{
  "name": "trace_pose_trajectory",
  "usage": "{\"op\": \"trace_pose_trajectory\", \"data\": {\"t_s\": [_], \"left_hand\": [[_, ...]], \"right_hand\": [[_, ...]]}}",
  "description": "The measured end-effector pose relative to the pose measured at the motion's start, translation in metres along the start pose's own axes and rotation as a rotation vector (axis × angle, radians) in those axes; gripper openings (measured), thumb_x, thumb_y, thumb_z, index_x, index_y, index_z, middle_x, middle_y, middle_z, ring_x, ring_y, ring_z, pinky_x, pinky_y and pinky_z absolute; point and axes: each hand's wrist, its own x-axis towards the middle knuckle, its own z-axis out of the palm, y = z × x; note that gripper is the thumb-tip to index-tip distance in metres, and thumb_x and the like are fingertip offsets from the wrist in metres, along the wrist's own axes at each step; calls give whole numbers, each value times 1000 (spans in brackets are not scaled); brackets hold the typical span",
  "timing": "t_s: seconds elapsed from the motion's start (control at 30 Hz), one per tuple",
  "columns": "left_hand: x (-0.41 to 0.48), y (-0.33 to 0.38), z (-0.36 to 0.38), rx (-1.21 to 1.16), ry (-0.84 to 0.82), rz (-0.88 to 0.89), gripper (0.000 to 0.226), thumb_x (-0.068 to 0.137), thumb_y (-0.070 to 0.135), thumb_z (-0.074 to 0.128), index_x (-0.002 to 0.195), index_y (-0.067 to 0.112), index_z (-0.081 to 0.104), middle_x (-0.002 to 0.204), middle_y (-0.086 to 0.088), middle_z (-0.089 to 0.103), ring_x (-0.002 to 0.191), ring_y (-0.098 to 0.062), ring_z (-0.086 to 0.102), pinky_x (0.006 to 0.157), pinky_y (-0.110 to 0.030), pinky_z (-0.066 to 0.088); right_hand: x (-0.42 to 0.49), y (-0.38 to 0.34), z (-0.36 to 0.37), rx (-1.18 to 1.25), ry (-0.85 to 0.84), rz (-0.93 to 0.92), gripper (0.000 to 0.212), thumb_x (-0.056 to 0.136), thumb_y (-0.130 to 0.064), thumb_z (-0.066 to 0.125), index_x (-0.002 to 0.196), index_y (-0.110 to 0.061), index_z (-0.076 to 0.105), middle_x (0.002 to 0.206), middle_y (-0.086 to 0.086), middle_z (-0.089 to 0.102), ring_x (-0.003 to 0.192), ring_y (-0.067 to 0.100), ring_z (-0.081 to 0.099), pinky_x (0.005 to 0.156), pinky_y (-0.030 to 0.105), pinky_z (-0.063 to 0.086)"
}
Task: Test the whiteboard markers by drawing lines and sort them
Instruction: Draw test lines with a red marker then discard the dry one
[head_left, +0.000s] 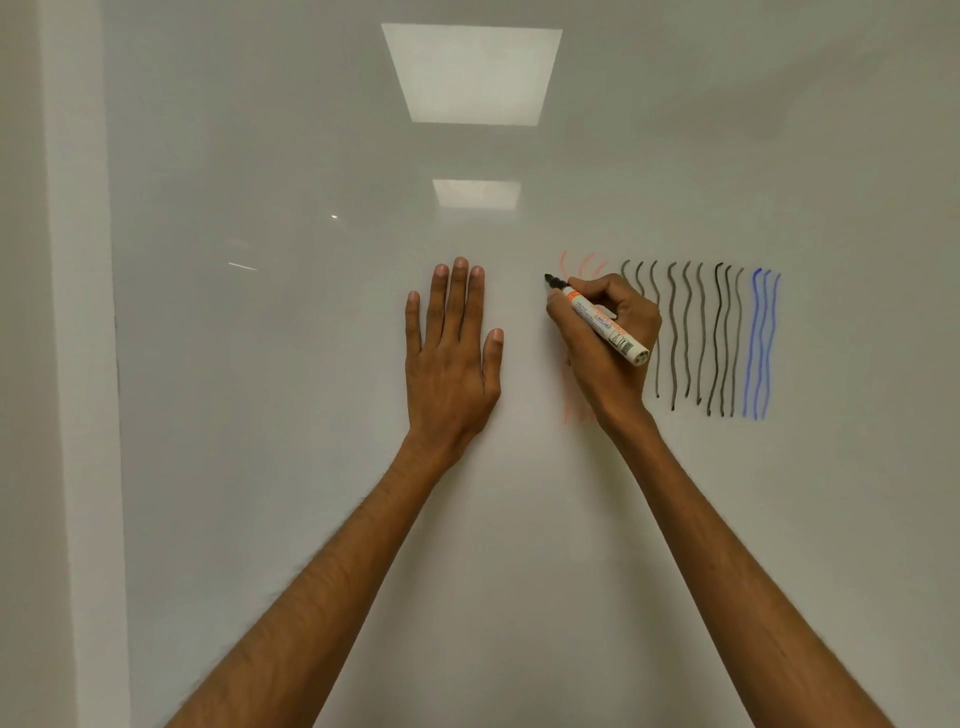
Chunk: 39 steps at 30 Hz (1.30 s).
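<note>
Uncapped whiteboard marker (597, 319): white barrel, orange label, black tip. It is tilted, tip up-left at the whiteboard (311, 415), held in the right hand (608, 366). Vertical wavy strokes run rightward: faint orange lines (565, 270), grey-to-black lines (674, 338), blue lines (761, 343).

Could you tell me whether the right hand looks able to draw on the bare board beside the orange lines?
Probably yes: the right hand holds the marker with its tip at that spot, and nothing lies between it and the left hand, flat on the whiteboard.
</note>
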Motion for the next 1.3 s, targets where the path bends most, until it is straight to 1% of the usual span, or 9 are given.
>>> {"op": "trace_pose_trajectory", "data": {"t_s": [0.13, 0.27, 0.43, 0.67, 0.77, 0.93, 1.03, 1.13, 1.3], "left_hand": [[-15, 3, 2, 17, -19, -27, 60, 104, 32, 27, 158, 7, 14, 166, -11, 10, 154, -25, 5, 123, -53, 7], [-18, 2, 2, 18, -30, -29, 60, 104, 34, 24, 158, 8, 14, 166, -11, 10, 154, -25, 5, 123, -53, 7], [-20, 3, 2, 8, -22, -29, 60, 104, 32, 27, 158, 8, 13, 166, -11, 9, 154, -24, 4, 124, -52, 6], [-22, 2, 3, 2, -21, -32, 60, 104, 33, 27, 158, 8, 13, 166, -11, 9, 154, -24, 4, 124, -52, 6], [-22, 2, 3, 0, -19, -40, 61, 105, 32, 30, 158, 9, 12, 166, -10, 9, 154, -24, 4, 124, -51, 6], [-23, 1, 4, -5, -21, -38, 61, 104, 34, 27, 158, 9, 12, 166, -11, 9, 154, -26, 5, 124, -52, 6], [-23, 1, 4, 7, -26, -37, 61, 104, 34, 27, 158, 8, 14, 166, -11, 10, 154, -26, 5, 124, -52, 6], [-24, 2, 4, 3, -24, -41, 61, 104, 34, 28, 158, 9, 15, 166, -11, 10, 154, -25, 5, 124, -51, 5], [-27, 3, 5, -9, -17, -50, 61, 104, 33, 31, 158, 10, 15, 166, -10, 10, 154, -25, 5, 124, -51, 6]], "right_hand": [[-11, 2, 5, -14, -21, -22, 11, 82, -18, 77, 82, -11, 68, 78, -4, 69, 80, 9, 70, 69, 21, 55], [-18, 6, 3, -41, -40, -31, 12, 81, -20, 78, 80, -13, 68, 76, -1, 69, 73, 11, 70, 62, 25, 55], [-27, 9, -2, -58, -11, -37, 16, 81, -20, 77, 77, -10, 65, 69, -7, 63, 61, 13, 63, 55, 33, 53], [-44, 12, 0, -52, -28, -31, 16, 81, -18, 74, 76, -9, 63, 67, -12, 59, 57, 13, 58, 55, 31, 50], [-48, 16, -2, -66, -45, -45, 15, 82, -20, 74, 77, -10, 63, 67, -14, 58, 57, 9, 58, 54, 24, 48], [-55, 22, -3, -75, -16, -50, 17, 82, -18, 71, 75, -7, 60, 65, -12, 54, 54, 13, 56, 52, 29, 50], [-61, 28, -2, -64, -25, -71, 24, 82, -24, 69, 74, -3, 60, 66, -13, 54, 56, 13, 56, 54, 20, 48], [-62, 31, -7, -75, -54, -81, 22, 81, -17, 71, 74, -1, 59, 65, -9, 54, 56, 13, 56, 55, 11, 43], [-67, 28, -11, -65, -64, -54, 17, 78, -13, 72, 72, -4, 59, 63, -10, 53, 55, 5, 54, 56, 7, 41]]}}
